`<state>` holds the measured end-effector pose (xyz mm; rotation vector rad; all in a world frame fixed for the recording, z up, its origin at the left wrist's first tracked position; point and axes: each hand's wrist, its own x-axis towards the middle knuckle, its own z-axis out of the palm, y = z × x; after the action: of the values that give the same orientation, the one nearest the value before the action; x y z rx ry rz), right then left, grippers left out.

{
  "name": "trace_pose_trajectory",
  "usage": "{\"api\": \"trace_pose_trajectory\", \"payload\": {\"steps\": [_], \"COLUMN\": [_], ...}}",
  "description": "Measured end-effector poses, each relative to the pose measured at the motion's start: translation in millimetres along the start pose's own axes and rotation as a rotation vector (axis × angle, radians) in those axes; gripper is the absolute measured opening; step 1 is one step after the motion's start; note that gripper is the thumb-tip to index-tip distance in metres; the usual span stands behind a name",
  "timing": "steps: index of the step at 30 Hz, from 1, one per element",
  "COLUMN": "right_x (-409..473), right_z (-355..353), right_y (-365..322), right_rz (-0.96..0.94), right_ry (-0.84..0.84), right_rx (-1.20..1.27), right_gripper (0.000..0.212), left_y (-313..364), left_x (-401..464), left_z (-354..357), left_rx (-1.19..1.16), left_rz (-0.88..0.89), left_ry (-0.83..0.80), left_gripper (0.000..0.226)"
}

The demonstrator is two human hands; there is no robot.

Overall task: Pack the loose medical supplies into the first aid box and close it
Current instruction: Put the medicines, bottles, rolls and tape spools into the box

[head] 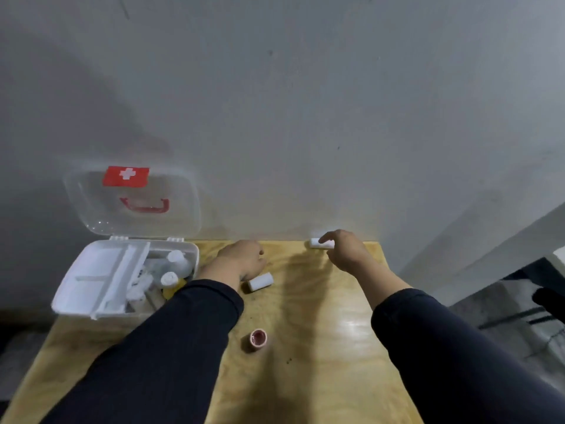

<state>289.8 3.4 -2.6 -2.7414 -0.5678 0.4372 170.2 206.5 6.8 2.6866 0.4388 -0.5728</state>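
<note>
The white first aid box (pixel 76 296) stands open at the table's left, its clear lid (pixel 134 206) with a red cross label leaning back against the wall. Inside it I see small bottles and white rolls beside a white tray. My left hand (pixel 241 261) rests knuckles-up just right of the box, fingers curled, with a white bandage roll (pixel 260 281) lying on the table at its near side. My right hand (pixel 344 247) reaches to the table's far edge, its fingers touching a second white roll (pixel 318 243). A pink tape roll (pixel 258 339) lies in the middle.
The wooden table (pixel 305 377) ends against a grey wall (pixel 275 102). Past its right edge lie a grey ledge and dark objects (pixel 547 298) lower down.
</note>
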Motion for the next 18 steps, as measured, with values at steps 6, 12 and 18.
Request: {"api": "trace_pose_trajectory", "payload": {"steps": [6, 12, 18], "right_x": [36.3, 40.5, 19.8], "right_z": [11.8, 30.7, 45.5], "right_y": [18.2, 15.0, -25.2], "right_rz": [-0.118, -0.179, -0.363], "right_ry": [-0.064, -0.134, -0.222], "right_rx": [-0.06, -0.05, 0.041], "right_gripper": [0.044, 0.03, 0.03], "left_y": [-3.8, -5.0, -2.5], "left_x": [3.9, 1.9, -7.2], "left_z": [18.6, 28.9, 28.9], "left_rx": [-0.092, -0.119, -0.137], "left_rz": [-0.127, -0.239, -0.24], "left_ry": [-0.018, -0.044, -0.037], "left_gripper": [0.029, 0.037, 0.042]}}
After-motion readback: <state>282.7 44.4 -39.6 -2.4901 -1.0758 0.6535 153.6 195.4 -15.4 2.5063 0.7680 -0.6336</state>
